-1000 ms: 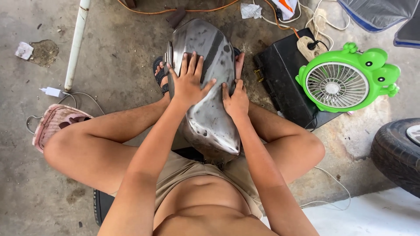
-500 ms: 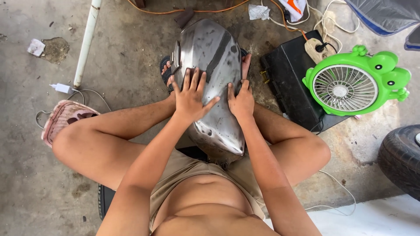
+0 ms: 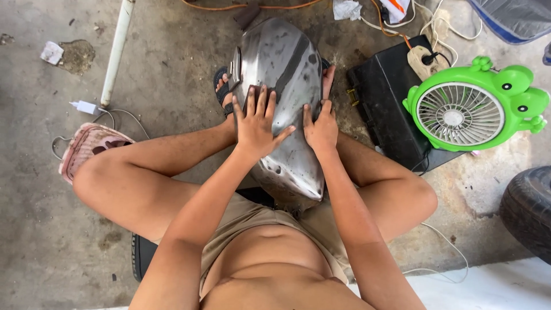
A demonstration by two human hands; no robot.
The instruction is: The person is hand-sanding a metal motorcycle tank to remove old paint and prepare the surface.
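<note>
Fingers (image 3: 261,103) of the left hand (image 3: 255,123) were spread flat, pressing what looked like a dark sanding pad (image 3: 252,95) against the bare metal tank (image 3: 287,103), not curled round anything. Right hand (image 3: 321,127) lay open too, palm braced on the tank's right flank, fingers pointing up the shell. The tank sat on the concrete floor (image 3: 172,63) between the person's bent legs, nose away from them, one foot in a sandal (image 3: 222,92) touching its left side.

My take: the flat palm was the right idea, since even pressure keeps the scratch pattern uniform, and the other hand needed to hold firm so the shell didn't rock.

Off to the right sat a black case (image 3: 390,115) and a green frog-shaped fan (image 3: 470,112), with a tyre (image 3: 531,209) at the edge. A white pipe (image 3: 117,51) lay to the left.
</note>
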